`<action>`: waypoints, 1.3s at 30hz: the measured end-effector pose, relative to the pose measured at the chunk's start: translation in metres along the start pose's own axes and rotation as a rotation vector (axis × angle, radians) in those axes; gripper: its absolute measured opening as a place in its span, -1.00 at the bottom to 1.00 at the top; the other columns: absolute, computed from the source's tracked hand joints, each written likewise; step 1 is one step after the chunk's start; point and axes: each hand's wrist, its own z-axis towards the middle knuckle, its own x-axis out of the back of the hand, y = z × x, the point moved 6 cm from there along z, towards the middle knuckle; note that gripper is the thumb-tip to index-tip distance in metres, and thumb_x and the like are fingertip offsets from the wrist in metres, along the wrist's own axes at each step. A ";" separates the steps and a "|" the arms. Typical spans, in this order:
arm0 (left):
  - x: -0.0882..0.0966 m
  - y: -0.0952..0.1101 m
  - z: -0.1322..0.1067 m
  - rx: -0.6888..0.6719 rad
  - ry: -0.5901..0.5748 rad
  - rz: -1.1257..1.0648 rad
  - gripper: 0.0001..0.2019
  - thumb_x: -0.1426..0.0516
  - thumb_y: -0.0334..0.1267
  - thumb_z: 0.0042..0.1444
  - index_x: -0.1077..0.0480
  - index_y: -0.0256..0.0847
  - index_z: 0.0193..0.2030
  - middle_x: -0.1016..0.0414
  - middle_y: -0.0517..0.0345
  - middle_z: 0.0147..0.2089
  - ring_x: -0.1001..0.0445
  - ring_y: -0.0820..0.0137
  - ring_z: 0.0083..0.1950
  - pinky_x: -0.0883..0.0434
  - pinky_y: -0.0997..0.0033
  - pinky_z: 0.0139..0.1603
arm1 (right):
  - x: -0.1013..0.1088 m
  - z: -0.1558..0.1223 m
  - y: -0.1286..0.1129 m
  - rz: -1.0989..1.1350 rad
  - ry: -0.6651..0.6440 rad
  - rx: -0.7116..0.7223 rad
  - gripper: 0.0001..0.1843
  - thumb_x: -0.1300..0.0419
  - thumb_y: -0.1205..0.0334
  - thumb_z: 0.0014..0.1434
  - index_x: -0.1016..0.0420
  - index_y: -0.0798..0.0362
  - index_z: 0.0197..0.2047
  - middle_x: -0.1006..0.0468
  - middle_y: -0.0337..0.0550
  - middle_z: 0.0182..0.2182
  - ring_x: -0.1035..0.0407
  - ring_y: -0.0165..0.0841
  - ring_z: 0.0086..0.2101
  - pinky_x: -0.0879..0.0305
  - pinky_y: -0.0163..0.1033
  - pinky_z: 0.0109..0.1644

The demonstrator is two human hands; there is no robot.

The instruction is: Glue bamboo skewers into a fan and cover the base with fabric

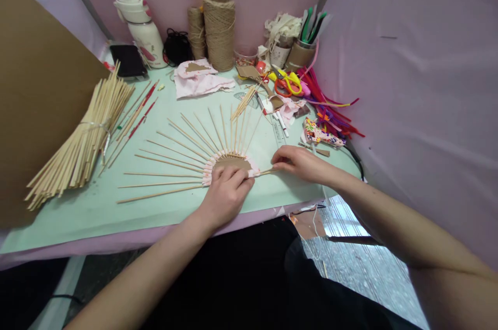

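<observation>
A half-round piece of brown cardboard (233, 163), edged with pink-and-white fabric (207, 174), lies on the table with thin wooden sticks (182, 135) fanning out from its curved edge. My left hand (227, 190) presses on the cardboard, fingers bent together over it and the tips near its right end. At that right end, my right hand (291, 161) pinches a wooden stick (266, 171) between thumb and fingers. The stick's inner end meets the fabric edge beside my left fingertips. Part of the cardboard is hidden under my left hand.
A tied bundle of sticks (83, 135) lies left, beside red-marked sticks (142, 117). Behind stand a bottle (146, 34), twine spools (219, 31) and black yarn (177, 47). Scissors (288, 83), pipe cleaners (327, 107) and a floral-patterned glue gun (321, 133) lie right.
</observation>
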 end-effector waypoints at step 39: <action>0.005 0.001 0.001 0.003 0.067 -0.021 -0.79 -0.01 -0.41 0.30 -0.48 -0.27 -0.22 -0.52 0.04 -0.27 -0.34 0.27 -0.18 -0.23 0.21 -0.14 | -0.008 0.014 -0.001 -0.114 -0.046 -0.213 -0.71 -0.25 0.01 0.15 -0.44 0.03 -0.46 -0.52 -0.21 -0.47 -0.32 -0.37 -0.43 -0.05 -0.28 -0.37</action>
